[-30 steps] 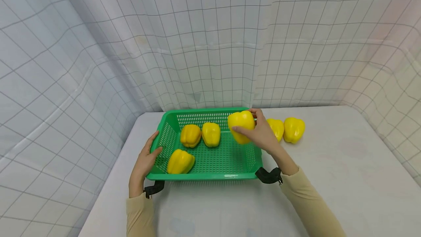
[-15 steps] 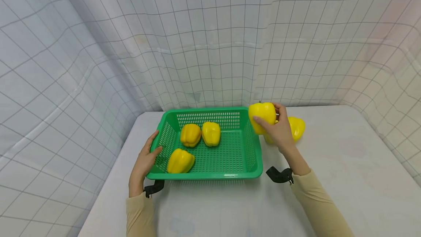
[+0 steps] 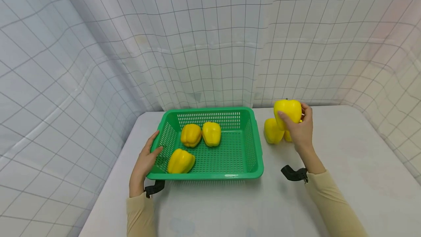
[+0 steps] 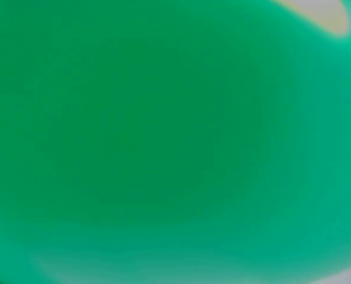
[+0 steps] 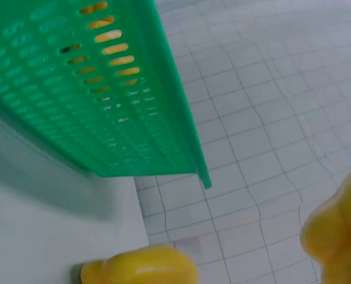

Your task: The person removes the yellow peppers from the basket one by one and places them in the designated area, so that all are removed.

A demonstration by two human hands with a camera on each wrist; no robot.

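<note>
In the head view, my right hand [image 3: 300, 131] grips a yellow bell pepper [image 3: 288, 112], stem up, raised above the table right of the green basket [image 3: 210, 176]. Below it, a yellow bell pepper [image 3: 273, 131] lies on the table; another [image 3: 288, 136] is mostly hidden behind the hand. My left hand [image 3: 145, 160] holds the basket's left rim, its thumb over the edge. Inside the basket lie three yellow bell peppers: two at the back [image 3: 191, 135] [image 3: 211, 134] and one [image 3: 181, 161] at the front left. In the right wrist view, the held pepper [image 5: 344, 231] shows at lower right.
A white table [image 3: 210, 207] bears everything. White curtains with a dark grid [image 3: 210, 46] hang behind and on both sides. The left wrist view is filled by blurred green basket wall [image 4: 163, 130]. In the right wrist view, the basket's slotted side [image 5: 75, 83] stands close.
My right hand has carried the pepper from above the basket's right end rightward, past the rim, to above the peppers on the table. My left hand has stayed on the rim.
</note>
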